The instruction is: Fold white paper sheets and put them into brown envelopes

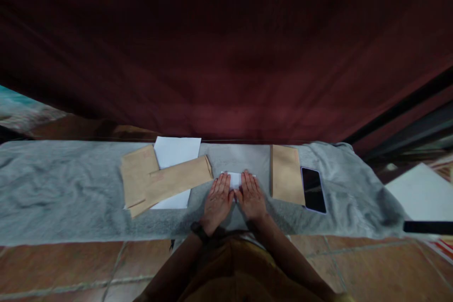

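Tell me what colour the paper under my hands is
The paper is white; see the head view.

Grey cloth [78, 193] carries brown envelopes [287, 174], white papers [234, 181] and a phone [313, 190].

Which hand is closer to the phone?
Right. The right hand lies on the small paper, an envelope between it and the phone; the left hand is farther, on the paper's left side.

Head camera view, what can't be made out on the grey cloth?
In the head view:
Small white paper sheet: partly hidden under the left hand and right hand.
Large white paper sheet: partly covered by the long brown paper envelope.
Red print on that envelope: too small to read.
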A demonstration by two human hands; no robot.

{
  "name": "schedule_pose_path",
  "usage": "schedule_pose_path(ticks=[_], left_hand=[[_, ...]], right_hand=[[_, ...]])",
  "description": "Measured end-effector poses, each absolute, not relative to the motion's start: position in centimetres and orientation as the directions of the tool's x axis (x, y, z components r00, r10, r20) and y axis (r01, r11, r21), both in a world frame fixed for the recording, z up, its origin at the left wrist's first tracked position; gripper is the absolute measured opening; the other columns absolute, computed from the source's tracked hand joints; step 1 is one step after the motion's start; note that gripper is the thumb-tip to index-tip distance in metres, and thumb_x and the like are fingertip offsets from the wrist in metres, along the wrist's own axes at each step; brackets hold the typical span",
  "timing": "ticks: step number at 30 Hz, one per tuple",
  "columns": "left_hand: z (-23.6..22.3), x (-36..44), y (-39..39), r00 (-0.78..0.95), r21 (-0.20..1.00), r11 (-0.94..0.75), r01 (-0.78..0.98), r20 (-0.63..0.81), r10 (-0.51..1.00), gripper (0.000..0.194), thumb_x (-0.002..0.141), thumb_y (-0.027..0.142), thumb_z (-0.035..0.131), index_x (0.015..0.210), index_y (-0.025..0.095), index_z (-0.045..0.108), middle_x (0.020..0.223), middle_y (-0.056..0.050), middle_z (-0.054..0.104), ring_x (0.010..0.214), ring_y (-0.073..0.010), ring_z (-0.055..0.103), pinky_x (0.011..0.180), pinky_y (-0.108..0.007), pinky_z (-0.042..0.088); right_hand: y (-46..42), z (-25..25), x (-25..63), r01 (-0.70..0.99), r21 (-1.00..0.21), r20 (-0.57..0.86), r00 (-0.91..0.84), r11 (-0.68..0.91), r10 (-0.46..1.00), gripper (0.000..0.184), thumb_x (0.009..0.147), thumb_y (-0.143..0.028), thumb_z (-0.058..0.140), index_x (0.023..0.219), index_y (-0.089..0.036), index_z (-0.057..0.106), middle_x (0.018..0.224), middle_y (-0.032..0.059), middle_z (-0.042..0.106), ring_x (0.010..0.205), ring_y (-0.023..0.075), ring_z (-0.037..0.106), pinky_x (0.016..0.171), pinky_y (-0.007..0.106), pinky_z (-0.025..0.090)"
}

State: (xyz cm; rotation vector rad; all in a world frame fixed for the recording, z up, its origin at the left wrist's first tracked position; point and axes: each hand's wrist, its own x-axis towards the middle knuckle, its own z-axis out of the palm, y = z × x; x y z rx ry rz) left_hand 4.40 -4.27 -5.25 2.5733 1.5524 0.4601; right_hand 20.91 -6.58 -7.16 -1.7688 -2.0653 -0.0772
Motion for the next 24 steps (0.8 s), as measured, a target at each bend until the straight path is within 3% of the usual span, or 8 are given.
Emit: schedule_pose_path(ticks=[5, 10, 16, 20, 24], left_hand=[[-5.5, 3.0, -5.9, 0.355, 0.310, -0.396, 0.864, 0.182, 0.917, 0.057, 0.104, 0.033, 0.037, 0.156, 0.010, 0.037, 0.160, -0.018, 0.043, 0.151, -0.0278, 0.037, 0.124, -0.049, 0.034], [-5.3, 2.8, -5.7, 0.162, 0.577, -0.244, 0.779, 0.191, 0.968, 0.052, 0.101, 0.026, 0.040, 0.151, 0.014, 0.045, 0.148, -0.017, 0.057, 0.139, -0.0267, 0.053, 0.115, -0.046, 0.046], [-3.4, 2.3, -2.9, -0.064, 0.920, 0.135, 0.368, -0.120, 0.991, 0.060, 0.085, 0.036, 0.068, 0.141, 0.017, 0.057, 0.112, -0.011, 0.075, 0.097, -0.0251, 0.072, 0.081, -0.037, 0.059], [-1.7, 2.0, -2.7, -0.063, 0.955, 0.288, 0.065, -0.284, 0.957, 0.051, 0.073, 0.034, 0.077, 0.121, 0.019, 0.069, 0.079, 0.000, 0.072, 0.068, -0.0176, 0.067, 0.063, -0.028, 0.052], [0.3, 2.8, -3.4, -0.016, 0.965, 0.261, -0.036, -0.261, 0.965, 0.040, 0.070, 0.034, 0.074, 0.106, 0.018, 0.073, 0.068, 0.003, 0.065, 0.060, -0.0140, 0.059, 0.057, -0.025, 0.045]], right_hand=[[-7.1, -7.6, 21.9, 0.972, -0.198, 0.395, -0.040, 0.127, 0.918, 0.065, 0.107, -0.041, 0.039, 0.160, -0.004, 0.029, 0.160, 0.0241, 0.040, 0.148, 0.0318, 0.040, 0.120, 0.052, 0.035], [-7.2, -7.1, 21.6, 0.977, -0.183, 0.373, -0.034, 0.109, 0.927, 0.065, 0.107, -0.041, 0.040, 0.157, 0.000, 0.033, 0.160, 0.0253, 0.039, 0.150, 0.0332, 0.037, 0.120, 0.051, 0.033], [-7.1, -7.1, 21.5, 0.978, -0.184, 0.371, -0.024, 0.099, 0.928, 0.064, 0.106, -0.038, 0.039, 0.159, -0.002, 0.031, 0.160, 0.0243, 0.040, 0.148, 0.0322, 0.040, 0.120, 0.051, 0.033], [-7.1, -6.8, 21.6, 0.978, -0.180, 0.393, -0.024, 0.103, 0.919, 0.063, 0.107, -0.038, 0.039, 0.157, -0.002, 0.033, 0.159, 0.0253, 0.042, 0.148, 0.0326, 0.041, 0.119, 0.052, 0.035], [-8.1, -4.6, 20.9, 0.952, -0.239, 0.365, -0.092, 0.189, 0.926, 0.065, 0.106, -0.039, 0.040, 0.161, -0.007, 0.026, 0.163, 0.0213, 0.037, 0.151, 0.0312, 0.035, 0.121, 0.055, 0.031]])
